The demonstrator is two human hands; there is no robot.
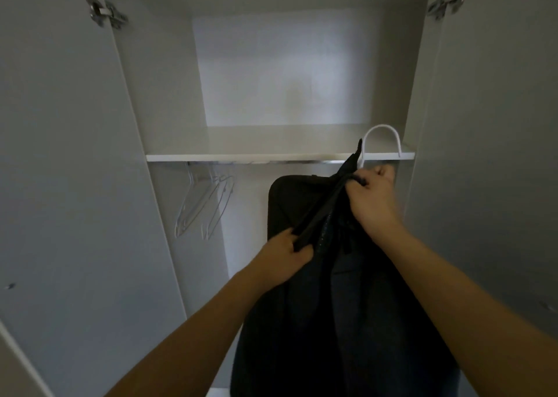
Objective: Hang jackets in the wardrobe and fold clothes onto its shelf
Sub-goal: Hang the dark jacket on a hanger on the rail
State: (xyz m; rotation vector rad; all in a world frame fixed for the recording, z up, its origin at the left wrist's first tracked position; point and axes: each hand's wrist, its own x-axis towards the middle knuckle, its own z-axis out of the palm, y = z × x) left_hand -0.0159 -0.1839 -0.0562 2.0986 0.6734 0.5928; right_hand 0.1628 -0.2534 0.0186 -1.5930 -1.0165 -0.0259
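**Jacket's on the hanger, hook not on the rail yet**

Going left to right: in the left-centre of the frame a few clear hangers [205, 203] dangle from the rail [271, 162] under the shelf [241, 157], nothing on them. Just below centre my left hand [287, 256] has its fingers curled tight around the dark jacket [347, 321] at its collar edge. Right of centre, my right hand [373, 199] is pinching the top of the jacket right under the white hanger hook [382, 138]. That hook is sticking up in front of the shelf's right end, so I'd say we're mid-hang, jacket held in the wardrobe opening. Next move, I reckon: drop the hook below the shelf edge and catch it over the rail, keeping the collar from sliding off.
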